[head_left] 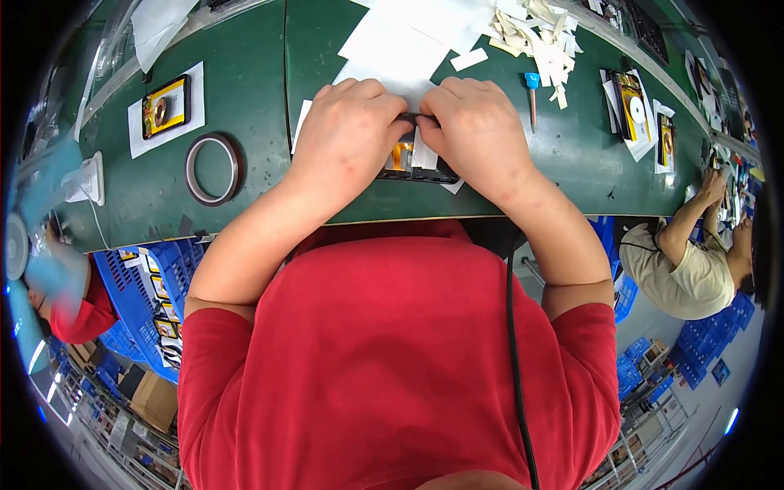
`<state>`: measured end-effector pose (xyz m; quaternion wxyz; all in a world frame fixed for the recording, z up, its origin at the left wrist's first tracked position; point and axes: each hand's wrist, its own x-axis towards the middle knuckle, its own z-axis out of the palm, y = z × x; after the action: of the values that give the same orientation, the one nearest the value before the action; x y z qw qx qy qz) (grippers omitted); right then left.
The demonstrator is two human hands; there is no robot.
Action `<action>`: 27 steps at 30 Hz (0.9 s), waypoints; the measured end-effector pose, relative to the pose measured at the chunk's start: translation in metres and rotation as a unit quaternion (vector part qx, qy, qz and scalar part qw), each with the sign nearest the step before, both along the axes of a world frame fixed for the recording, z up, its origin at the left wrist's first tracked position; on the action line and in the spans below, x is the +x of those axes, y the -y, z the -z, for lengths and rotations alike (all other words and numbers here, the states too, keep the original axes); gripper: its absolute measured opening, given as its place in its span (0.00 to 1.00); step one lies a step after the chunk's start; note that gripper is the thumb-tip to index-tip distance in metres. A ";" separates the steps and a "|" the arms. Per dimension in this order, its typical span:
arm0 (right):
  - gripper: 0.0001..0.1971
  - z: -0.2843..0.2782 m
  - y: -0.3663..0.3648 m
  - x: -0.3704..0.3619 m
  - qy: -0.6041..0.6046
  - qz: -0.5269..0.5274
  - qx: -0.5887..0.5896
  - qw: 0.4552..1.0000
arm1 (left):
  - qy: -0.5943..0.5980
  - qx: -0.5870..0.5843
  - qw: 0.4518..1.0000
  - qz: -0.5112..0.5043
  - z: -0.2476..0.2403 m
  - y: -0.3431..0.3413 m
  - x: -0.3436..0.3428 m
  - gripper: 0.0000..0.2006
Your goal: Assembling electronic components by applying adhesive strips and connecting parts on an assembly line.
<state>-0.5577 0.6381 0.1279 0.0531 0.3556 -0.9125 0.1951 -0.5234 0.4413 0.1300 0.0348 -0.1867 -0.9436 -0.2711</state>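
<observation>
At the near edge of the green bench, a flat device with a dark frame [445,174] lies between my hands. Inside it shows an orange patch [401,155], and a white strip [424,154] crosses its near part. My left hand [347,122] is closed, its thumb and fingers pinching the far part of the device. Opposite it, my right hand [475,126] is closed the same way, thumb against the dark far edge. Their fingertips almost meet, and most of the device is hidden beneath both hands.
A roll of dark tape [214,169] and a yellow-and-black device [166,107] on paper lie left. Right are a blue-handled screwdriver [532,90], paper strips [535,33] and more devices [633,106]. Blue crates [139,302] stand below left. Other people sit at both sides.
</observation>
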 end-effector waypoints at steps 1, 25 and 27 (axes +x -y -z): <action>0.07 0.001 0.001 0.000 -0.012 -0.003 0.013 1.000 | 0.000 -0.002 1.000 0.001 -0.002 0.002 0.000 0.08; 0.05 -0.003 0.012 -0.007 -0.053 -0.057 0.128 0.989 | -0.027 -0.062 0.998 -0.005 -0.002 0.008 -0.007 0.04; 0.04 0.001 0.012 -0.007 -0.063 -0.059 0.121 0.989 | -0.014 -0.067 0.998 0.003 -0.005 0.008 -0.008 0.04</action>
<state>-0.5648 0.6258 0.1274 0.0554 0.4243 -0.9017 0.0628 -0.5311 0.4331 0.1353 0.0347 -0.1950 -0.9586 -0.2047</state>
